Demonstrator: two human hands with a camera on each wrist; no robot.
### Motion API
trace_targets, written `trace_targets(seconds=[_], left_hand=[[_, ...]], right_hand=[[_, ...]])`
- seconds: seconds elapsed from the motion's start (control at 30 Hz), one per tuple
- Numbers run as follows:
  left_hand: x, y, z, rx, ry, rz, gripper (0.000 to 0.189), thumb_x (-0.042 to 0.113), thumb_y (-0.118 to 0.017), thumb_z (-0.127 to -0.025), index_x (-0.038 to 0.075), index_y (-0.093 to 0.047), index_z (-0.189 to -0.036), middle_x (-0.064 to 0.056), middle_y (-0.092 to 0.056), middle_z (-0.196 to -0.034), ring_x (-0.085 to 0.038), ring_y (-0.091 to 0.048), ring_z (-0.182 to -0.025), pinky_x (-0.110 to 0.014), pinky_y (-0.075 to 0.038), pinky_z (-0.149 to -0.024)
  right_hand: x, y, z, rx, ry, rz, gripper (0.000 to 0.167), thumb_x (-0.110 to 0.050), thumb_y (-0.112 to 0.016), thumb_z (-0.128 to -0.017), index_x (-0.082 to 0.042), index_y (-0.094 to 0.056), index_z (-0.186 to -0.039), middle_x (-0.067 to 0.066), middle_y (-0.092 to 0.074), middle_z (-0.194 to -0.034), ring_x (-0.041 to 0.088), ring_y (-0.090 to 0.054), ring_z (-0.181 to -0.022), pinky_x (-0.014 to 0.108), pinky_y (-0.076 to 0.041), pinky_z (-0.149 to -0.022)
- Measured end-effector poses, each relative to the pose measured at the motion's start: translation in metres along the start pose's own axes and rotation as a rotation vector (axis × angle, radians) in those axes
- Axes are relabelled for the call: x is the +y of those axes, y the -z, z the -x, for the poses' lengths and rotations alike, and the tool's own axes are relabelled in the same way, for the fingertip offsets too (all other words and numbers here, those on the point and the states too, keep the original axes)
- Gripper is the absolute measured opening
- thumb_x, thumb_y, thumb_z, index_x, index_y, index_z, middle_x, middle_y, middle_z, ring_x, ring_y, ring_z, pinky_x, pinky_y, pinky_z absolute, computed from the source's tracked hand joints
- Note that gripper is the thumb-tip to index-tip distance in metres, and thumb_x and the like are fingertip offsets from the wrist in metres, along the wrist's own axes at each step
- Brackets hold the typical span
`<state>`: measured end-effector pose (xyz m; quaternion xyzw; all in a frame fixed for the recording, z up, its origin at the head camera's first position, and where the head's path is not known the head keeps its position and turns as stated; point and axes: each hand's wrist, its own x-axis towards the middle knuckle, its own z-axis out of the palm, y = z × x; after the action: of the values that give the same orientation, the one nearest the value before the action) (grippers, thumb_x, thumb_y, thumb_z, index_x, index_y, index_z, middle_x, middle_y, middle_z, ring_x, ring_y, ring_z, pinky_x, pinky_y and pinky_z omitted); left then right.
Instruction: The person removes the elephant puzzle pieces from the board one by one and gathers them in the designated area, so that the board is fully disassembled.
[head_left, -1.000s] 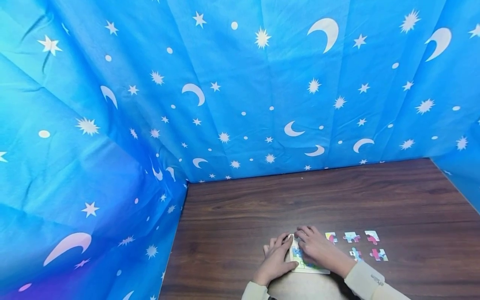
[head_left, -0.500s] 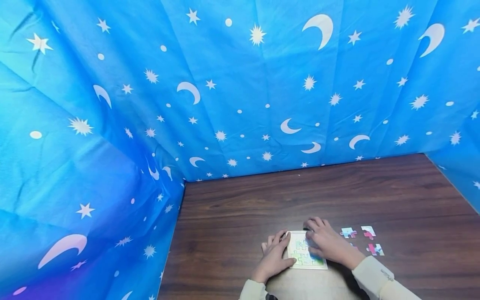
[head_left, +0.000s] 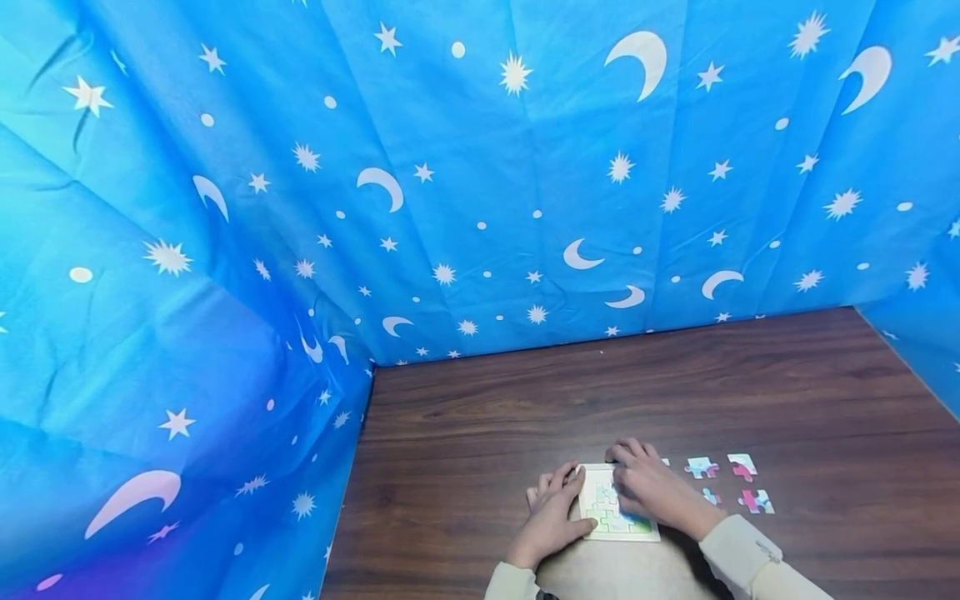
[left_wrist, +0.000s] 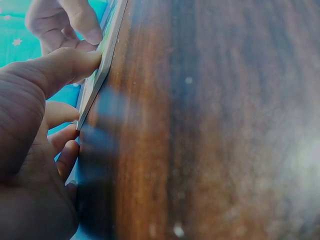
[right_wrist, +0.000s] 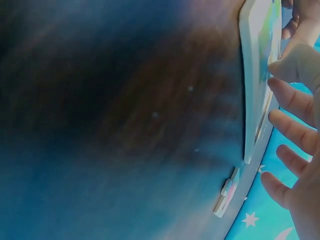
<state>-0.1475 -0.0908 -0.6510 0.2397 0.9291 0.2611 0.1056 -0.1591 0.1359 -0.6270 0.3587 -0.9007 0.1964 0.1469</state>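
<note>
In the head view a pale-framed jigsaw board (head_left: 622, 537) lies near the table's front, with green and bluish pieces fitted in its lower part. My left hand (head_left: 551, 512) grips its left side. In the left wrist view the thumb (left_wrist: 80, 62) presses on the top while other fingers curl at the edge. Over the board's right half, my right hand (head_left: 651, 487) is bent down onto it. The right wrist view shows its thumb and index finger (right_wrist: 292, 97) meeting at the board's surface, the other fingers spread. I cannot tell whether a piece is between them.
Right of the board lie several loose jigsaw pieces, among them a blue and pink one (head_left: 702, 468), a white and red one (head_left: 742, 467) and a red and blue one (head_left: 756, 501). A blue star-and-moon curtain (head_left: 480, 167) encloses the dark wooden table (head_left: 480, 433).
My right hand has shifted right from the board's upper left to its right half, uncovering fitted pieces. My left hand keeps its grip. The head view has shifted slightly.
</note>
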Motion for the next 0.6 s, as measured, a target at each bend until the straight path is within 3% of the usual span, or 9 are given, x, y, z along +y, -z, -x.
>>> trace_targets(seconds=[0.17,0.4,0.6], left_hand=[[0.0004,0.0010,0.0016,-0.006,0.000,0.011,0.078,0.037,-0.073,-0.083,0.013,-0.047,-0.152,-0.002,-0.038,-0.157,-0.020,-0.038,-0.123,-0.034,-0.024,-0.082],[-0.0001,0.0009,0.0001,0.007,-0.006,0.022,0.078,0.038,-0.072,-0.083,0.013,-0.046,-0.153,-0.003,-0.038,-0.158,-0.021,-0.038,-0.123,-0.035,-0.024,-0.083],[-0.0004,-0.0006,-0.0006,-0.019,0.024,0.018,0.078,0.039,-0.072,-0.084,0.014,-0.045,-0.153,0.000,-0.036,-0.159,-0.019,-0.037,-0.124,-0.035,-0.025,-0.084]], right_hand=[[-0.0011,-0.0023,0.0031,0.027,0.006,-0.005,0.022,-0.015,-0.080,-0.067,-0.019,-0.058,-0.065,0.009,-0.060,-0.105,0.034,-0.052,-0.101,0.055,-0.043,-0.077],[0.0026,-0.0080,0.0016,0.098,0.108,0.040,0.024,-0.010,-0.077,-0.066,-0.017,-0.054,-0.063,0.009,-0.061,-0.100,0.033,-0.054,-0.098,0.053,-0.043,-0.074],[0.0040,-0.0048,0.0018,0.091,0.082,0.010,0.026,-0.009,-0.073,-0.068,-0.018,-0.048,-0.064,0.012,-0.060,-0.104,0.034,-0.053,-0.101,0.057,-0.043,-0.080]])
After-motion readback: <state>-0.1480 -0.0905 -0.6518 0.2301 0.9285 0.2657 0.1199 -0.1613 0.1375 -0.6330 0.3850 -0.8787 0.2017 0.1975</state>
